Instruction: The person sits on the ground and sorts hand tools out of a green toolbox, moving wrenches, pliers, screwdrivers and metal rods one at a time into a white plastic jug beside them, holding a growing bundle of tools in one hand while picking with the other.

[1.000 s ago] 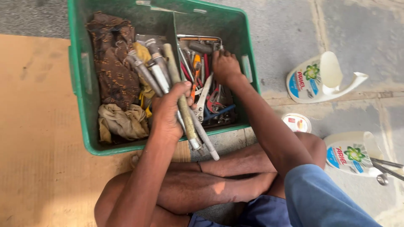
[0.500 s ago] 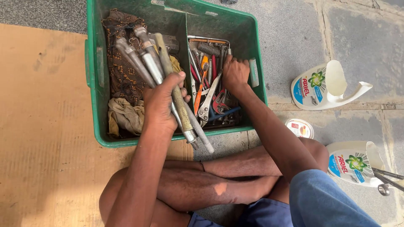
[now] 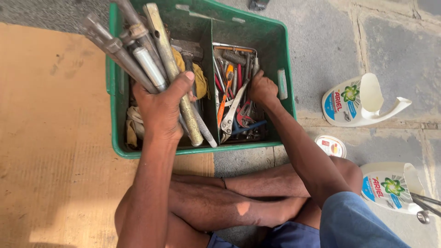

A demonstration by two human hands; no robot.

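Green crate [image 3: 285,105], upper centre of frame, split by a divider: left compartment holds rags and a hammer, right compartment holds loose pliers and hand tools [image 3: 234,108]. Left hand [image 3: 161,108] grips a bundle of metal rods [image 3: 147,64] (lifted, angled to upper left); right hand [image 3: 262,87] rests among the tools, fingers curled, grasp unclear
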